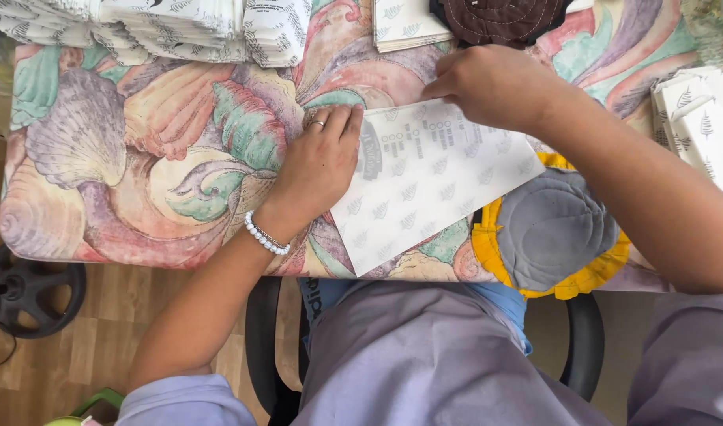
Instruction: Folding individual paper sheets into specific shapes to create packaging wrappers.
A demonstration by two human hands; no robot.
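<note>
A white paper bag point(432, 185) with a grey leaf pattern lies flat and tilted on a table under a shell-patterned cloth point(156, 158). My left hand point(318, 166), with a ring and a bead bracelet, presses flat on the bag's left edge. At the bag's top edge my right hand point(492, 83) rests with fingers curled down on the paper. A round grey pad with a yellow frill point(555, 229) lies partly under the bag's right corner.
Stacks of folded white patterned bags point(164, 28) line the far left, another stack point(405, 24) sits at top centre, more point(705, 122) at the right edge. A dark brown quilted pad point(500, 17) lies at the top. A black wheel-shaped base point(31, 290) stands on the wooden floor.
</note>
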